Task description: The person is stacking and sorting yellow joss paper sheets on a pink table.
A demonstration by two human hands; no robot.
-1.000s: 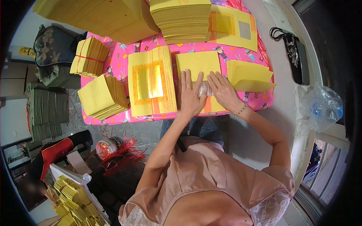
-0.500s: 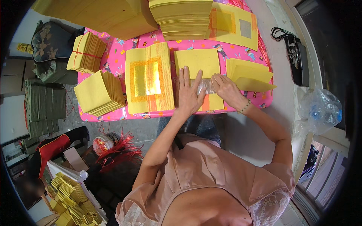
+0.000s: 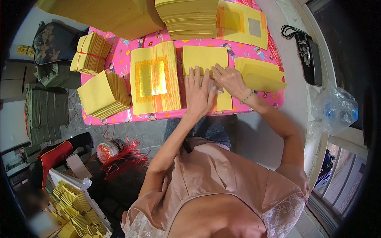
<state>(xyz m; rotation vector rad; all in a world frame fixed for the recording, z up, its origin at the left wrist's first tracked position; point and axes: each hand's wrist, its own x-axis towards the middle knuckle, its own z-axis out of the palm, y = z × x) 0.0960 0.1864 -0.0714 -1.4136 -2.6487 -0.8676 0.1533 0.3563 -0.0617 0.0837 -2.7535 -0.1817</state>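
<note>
One tabletop [image 3: 119, 65]. Two hands: left [image 3: 198, 95], right [image 3: 231, 82]. One bracelet [image 3: 247, 97]. Three large yellow stacks [image 3: 188, 22], two smaller bundles [image 3: 104, 95]. One sheet [image 3: 204, 57] shows under the hands; the folded sheets [image 3: 260, 73] at right overlap too much to count. One pouch [image 3: 312, 65], one clear bag [image 3: 337, 109], one tub [image 3: 106, 152].

On my pink tabletop [image 3: 115, 55], a small square [image 3: 265, 95] near the right edge bears a single letter-like sign, and pale lettering [image 3: 181, 79], partly hidden, shows just beside my left grip [image 3: 197, 95]. Markings on the round tub [image 3: 108, 151] are too small for me to read.
</note>
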